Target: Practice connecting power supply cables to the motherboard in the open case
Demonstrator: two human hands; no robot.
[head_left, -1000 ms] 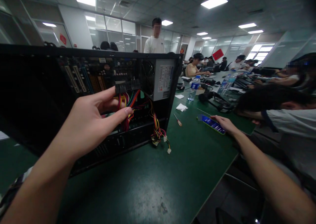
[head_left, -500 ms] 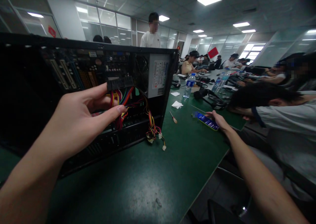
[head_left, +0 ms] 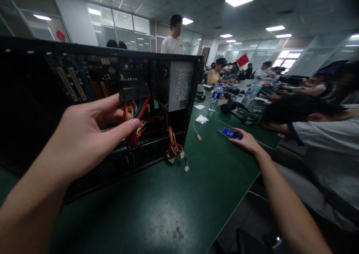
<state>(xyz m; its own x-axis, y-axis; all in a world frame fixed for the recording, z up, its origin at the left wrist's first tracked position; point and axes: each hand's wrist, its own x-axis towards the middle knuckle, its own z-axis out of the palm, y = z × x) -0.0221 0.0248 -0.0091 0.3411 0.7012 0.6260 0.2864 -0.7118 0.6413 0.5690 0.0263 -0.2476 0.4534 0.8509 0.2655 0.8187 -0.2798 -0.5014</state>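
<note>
An opened black computer case [head_left: 131,168] stands at the left, showing a motherboard [head_left: 98,73] and a grey power supply [head_left: 179,86]. My left hand [head_left: 89,134] is closed on a wide black power connector [head_left: 134,93] with multicoloured wires [head_left: 134,110] running down from it; the fingers behind the wires are partly hidden. Loose cables with small white plugs [head_left: 182,155] hang over the case's lower edge onto the table. On the right, my right hand [head_left: 246,140] has its thumb and fingers around a smartphone [head_left: 230,133] with a lit blue screen, at the tabletop.
A screwdriver [head_left: 198,133] and crumpled white paper [head_left: 201,119] lie on the green table [head_left: 179,194]. Behind them stand a water bottle [head_left: 215,98] and a black headset [head_left: 241,112]. A person [head_left: 316,130] leans on the table at the right; others sit farther back.
My right hand has closed around the phone, whose screen it now partly covers. My left hand and the connector have shifted slightly left.
</note>
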